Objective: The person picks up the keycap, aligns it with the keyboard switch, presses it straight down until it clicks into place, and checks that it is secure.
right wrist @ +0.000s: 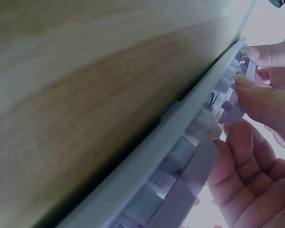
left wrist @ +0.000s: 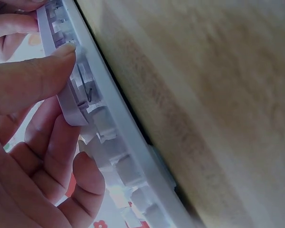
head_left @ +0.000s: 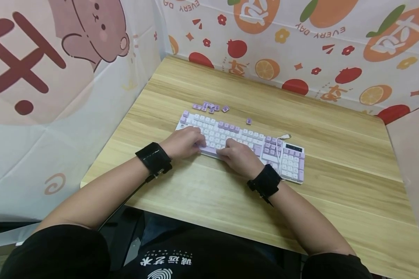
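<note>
Left wrist, left hand [left wrist: 26, 168] half-curled, apparently pinching spacebar [left wrist: 70, 108]

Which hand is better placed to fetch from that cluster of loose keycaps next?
Probably the left hand: it lies nearer the keycap cluster than the right hand. Both hold the spacebar, though, so it must let go first.

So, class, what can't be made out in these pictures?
Head view: any symbols on the loose purple keycaps, too small.
Head view: part of the keyboard, covered by the left hand and right hand.
Left wrist view: part of the long purple key, behind the left thumb.
Right wrist view: the keyboard's continuation, cut off by the bottom edge.
</note>
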A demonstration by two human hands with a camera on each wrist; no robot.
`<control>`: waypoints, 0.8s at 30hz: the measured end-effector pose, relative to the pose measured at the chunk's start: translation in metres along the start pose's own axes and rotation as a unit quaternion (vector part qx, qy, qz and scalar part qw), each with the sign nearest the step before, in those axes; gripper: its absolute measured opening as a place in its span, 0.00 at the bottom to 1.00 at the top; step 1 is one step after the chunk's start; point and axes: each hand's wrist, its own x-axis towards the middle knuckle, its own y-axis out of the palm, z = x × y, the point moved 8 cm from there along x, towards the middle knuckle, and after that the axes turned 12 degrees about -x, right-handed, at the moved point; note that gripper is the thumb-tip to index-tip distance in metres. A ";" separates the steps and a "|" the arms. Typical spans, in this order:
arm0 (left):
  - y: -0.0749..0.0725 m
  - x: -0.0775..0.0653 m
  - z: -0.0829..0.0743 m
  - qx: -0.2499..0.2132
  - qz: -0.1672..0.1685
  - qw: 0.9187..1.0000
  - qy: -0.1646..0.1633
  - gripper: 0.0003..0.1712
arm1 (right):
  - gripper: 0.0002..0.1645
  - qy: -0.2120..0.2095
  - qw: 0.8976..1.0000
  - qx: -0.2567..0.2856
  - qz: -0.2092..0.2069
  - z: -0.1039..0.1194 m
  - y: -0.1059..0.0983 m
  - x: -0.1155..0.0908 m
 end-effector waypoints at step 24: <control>-0.003 -0.006 -0.005 -0.004 -0.004 1.000 0.021 0.09 | 0.11 0.020 0.999 0.036 0.025 -0.004 -0.002 0.000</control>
